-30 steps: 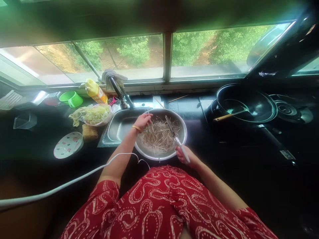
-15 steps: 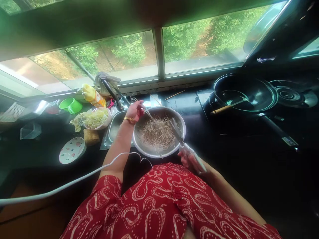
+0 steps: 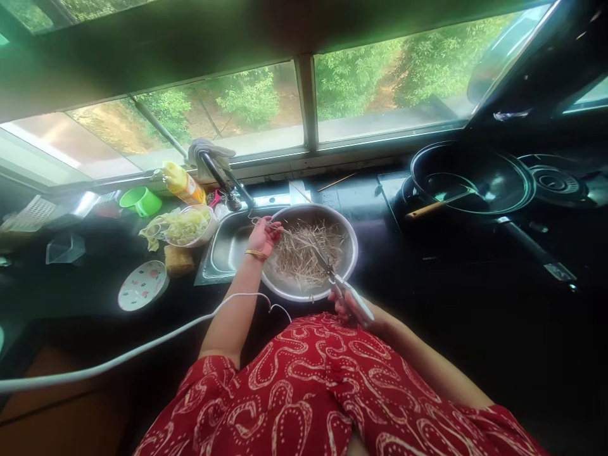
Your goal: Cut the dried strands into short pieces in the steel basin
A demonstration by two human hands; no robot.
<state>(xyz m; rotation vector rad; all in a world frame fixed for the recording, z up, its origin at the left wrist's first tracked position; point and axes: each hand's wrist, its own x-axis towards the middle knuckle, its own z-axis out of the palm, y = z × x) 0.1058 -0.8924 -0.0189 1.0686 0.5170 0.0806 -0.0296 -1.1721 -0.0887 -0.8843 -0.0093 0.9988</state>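
Observation:
A round metal basin (image 3: 352, 253) stands in front of me, partly over the sink, holding a heap of thin, pale brown, straw-like strands (image 3: 301, 259). My left hand (image 3: 266, 237) is closed on a few of these strands above the basin's left rim; their loose ends stick out beyond the fingers. Kitchen scissors (image 3: 349, 292) with pale handles are gripped in my right hand (image 3: 342, 304) at the near right rim. Their blades reach over the heap towards the strands from my left hand. Whether the blades touch them I cannot tell.
At left are the sink (image 3: 227, 250) with its tap (image 3: 232, 197), a bowl of pale leafy vegetable (image 3: 190, 226), a flowered plate (image 3: 143, 286), a green mug (image 3: 141, 201) and a yellow bottle (image 3: 183, 183). A wok (image 3: 475, 177) sits right. A white cable (image 3: 156, 342) crosses in front.
My left hand has come down and nearer, over the basin's left rim. The scissors have moved left, their blades now closer together. The whole view has shifted slightly.

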